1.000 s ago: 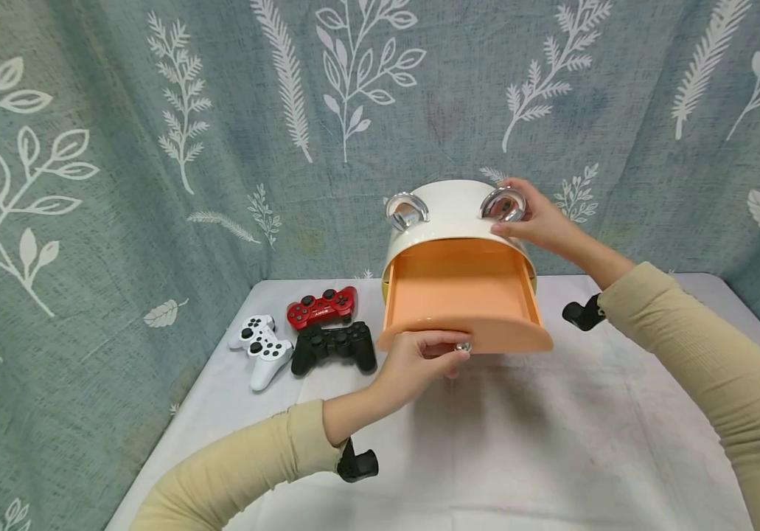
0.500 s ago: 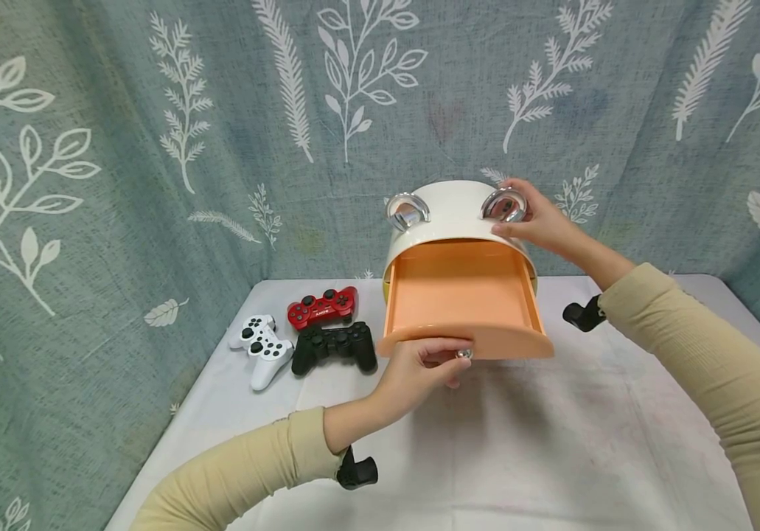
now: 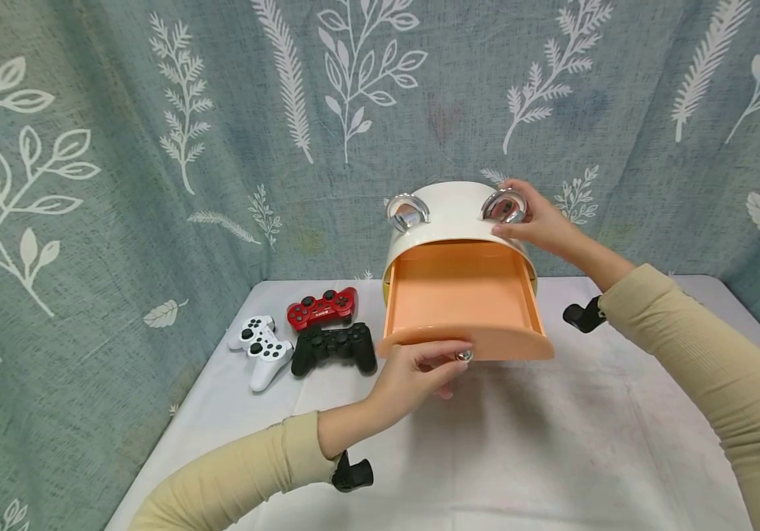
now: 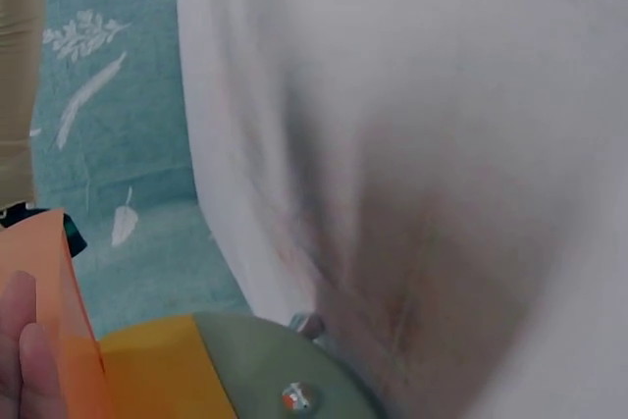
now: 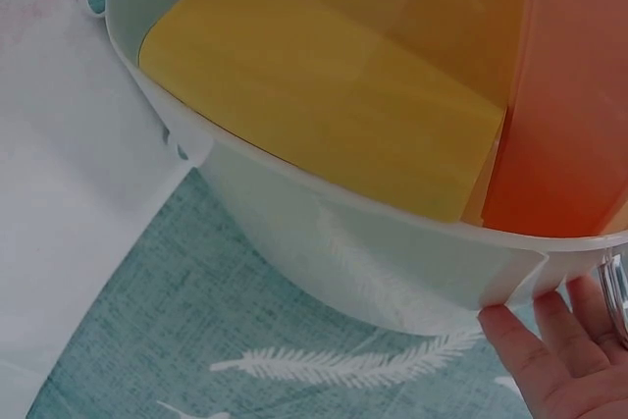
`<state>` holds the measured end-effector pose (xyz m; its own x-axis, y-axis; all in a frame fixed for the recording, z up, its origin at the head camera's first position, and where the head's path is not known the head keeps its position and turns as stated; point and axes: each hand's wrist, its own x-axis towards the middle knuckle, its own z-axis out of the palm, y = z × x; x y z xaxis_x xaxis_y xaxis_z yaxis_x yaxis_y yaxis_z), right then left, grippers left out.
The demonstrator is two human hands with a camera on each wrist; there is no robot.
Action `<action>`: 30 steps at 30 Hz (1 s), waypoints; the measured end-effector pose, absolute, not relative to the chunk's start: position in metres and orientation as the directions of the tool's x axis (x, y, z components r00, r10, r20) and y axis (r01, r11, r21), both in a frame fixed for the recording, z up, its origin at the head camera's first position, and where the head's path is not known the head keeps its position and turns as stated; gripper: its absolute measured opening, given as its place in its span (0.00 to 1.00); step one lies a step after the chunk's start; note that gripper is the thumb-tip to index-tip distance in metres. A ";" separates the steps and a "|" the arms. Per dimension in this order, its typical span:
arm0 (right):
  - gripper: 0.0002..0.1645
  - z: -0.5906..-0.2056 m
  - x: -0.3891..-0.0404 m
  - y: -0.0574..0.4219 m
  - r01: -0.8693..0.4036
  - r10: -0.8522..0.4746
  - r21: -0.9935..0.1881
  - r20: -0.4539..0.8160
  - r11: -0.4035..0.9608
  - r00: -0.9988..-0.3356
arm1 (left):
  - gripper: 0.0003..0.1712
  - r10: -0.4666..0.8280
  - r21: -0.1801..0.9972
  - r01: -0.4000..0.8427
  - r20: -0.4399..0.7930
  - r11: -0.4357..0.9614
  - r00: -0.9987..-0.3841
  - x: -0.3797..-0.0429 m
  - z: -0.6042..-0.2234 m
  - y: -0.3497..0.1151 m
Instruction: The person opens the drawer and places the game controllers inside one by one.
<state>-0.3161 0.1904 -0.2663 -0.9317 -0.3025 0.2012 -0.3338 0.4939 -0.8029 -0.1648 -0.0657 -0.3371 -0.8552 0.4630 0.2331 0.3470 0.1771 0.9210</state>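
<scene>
A rounded white drawer box (image 3: 455, 203) with two silver ring-shaped eyes stands at the back of the table. Its orange drawer (image 3: 461, 291) is pulled out and looks bare inside. My left hand (image 3: 409, 380) pinches the small silver knob (image 3: 464, 355) on that drawer's front between thumb and forefinger. Up on the box's right side, my right hand (image 3: 537, 220) holds the shell around the right ring (image 3: 504, 205); its fingers (image 5: 554, 345) touch the shell in the right wrist view. Below the orange drawer are a yellow drawer (image 4: 162, 365) and a green one (image 4: 275, 365), both pushed in.
Left of the box lie a red game controller (image 3: 322, 308), a black one (image 3: 334, 348) and a white one (image 3: 262, 352). A white cloth covers the table (image 3: 552, 442). A patterned green-blue curtain (image 3: 220, 110) hangs behind and along the left.
The orange drawer has come out slightly farther toward me, and my left hand has moved a little down and nearer with it. The right hand and the controllers stay in place.
</scene>
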 end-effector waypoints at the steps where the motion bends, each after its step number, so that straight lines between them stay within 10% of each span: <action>1: 0.42 -0.266 -0.316 0.190 -0.335 -0.302 -0.802 0.203 0.495 -0.931 | 0.16 0.461 0.921 0.350 0.238 0.174 -0.855 -0.164 -0.336 -0.067; 23: 0.43 -0.265 -0.315 0.191 -0.330 -0.297 -0.795 0.197 0.509 -0.934 | 0.20 0.330 0.792 0.566 0.484 0.230 -0.811 -0.182 -0.256 -0.131; 30: 0.43 -0.266 -0.315 0.190 -0.326 -0.306 -0.812 0.192 0.484 -0.933 | 0.21 0.258 0.678 0.554 0.494 0.483 -0.830 -0.210 -0.261 -0.167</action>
<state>-0.3150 0.1902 -0.2660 -0.9325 -0.3059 0.1918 -0.3258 0.4840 -0.8121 -0.2097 -0.1672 -0.2612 -0.8301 0.2583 0.4942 0.5540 0.4829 0.6781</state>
